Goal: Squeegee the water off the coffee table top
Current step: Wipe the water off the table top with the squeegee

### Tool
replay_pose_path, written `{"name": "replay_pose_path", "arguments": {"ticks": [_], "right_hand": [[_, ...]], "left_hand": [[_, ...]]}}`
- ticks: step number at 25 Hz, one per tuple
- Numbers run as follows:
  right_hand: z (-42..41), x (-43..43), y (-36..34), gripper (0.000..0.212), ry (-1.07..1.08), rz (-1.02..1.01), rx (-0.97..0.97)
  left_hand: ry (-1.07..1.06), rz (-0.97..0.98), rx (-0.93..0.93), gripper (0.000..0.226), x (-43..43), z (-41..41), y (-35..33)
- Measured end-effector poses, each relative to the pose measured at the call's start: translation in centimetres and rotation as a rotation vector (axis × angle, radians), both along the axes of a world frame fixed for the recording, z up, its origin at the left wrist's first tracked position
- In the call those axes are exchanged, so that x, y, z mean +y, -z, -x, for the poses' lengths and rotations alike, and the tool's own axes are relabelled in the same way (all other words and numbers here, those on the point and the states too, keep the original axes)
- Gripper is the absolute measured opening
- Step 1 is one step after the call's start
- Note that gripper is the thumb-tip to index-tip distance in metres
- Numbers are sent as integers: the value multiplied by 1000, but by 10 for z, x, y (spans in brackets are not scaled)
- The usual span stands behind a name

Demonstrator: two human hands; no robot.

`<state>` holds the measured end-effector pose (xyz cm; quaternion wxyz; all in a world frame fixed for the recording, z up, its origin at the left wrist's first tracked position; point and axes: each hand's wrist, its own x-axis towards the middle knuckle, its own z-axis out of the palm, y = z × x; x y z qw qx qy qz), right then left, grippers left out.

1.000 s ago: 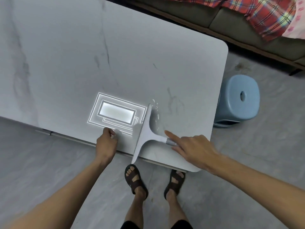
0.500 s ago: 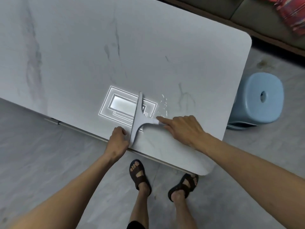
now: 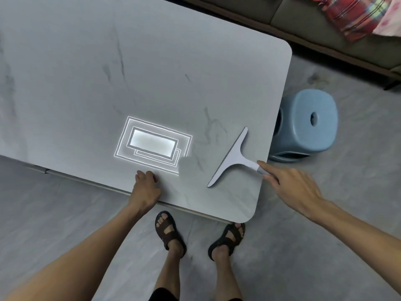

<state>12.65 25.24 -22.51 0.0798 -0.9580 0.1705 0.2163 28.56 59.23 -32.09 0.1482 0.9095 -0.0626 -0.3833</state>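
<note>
The grey marble-look coffee table top (image 3: 152, 72) fills the upper left. A white T-shaped squeegee (image 3: 233, 156) lies blade-down on it near the right edge, its blade running diagonally. My right hand (image 3: 293, 185) grips the end of the handle, index finger stretched along it. My left hand (image 3: 145, 187) rests on the table's near edge with its fingers curled under and nothing in them. No water drops show on the surface around the blade.
A bright ceiling-light reflection (image 3: 152, 144) glares on the table just beyond my left hand. A blue plastic stool (image 3: 308, 124) stands right against the table's right edge. A sofa (image 3: 303, 20) with plaid cloth (image 3: 358, 14) runs along the back. My sandalled feet (image 3: 169, 231) stand below the table's near corner.
The squeegee went left to my left hand, then my right hand drew it far right toward the table's right edge. The droplets by the blade are gone. My left hand stayed put.
</note>
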Motion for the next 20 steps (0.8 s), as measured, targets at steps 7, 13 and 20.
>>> {"name": "replay_pose_path", "arguments": {"ticks": [7, 13, 20], "right_hand": [[-41, 93, 16, 44, -262, -191, -68], [-51, 140, 52, 44, -431, -194, -65], [33, 31, 30, 45, -339, 2, -108]], "left_hand": [[-204, 39, -102, 22, 21, 3, -11], [-85, 63, -46, 26, 34, 11, -9], [156, 117, -42, 29, 0, 35, -7]]}}
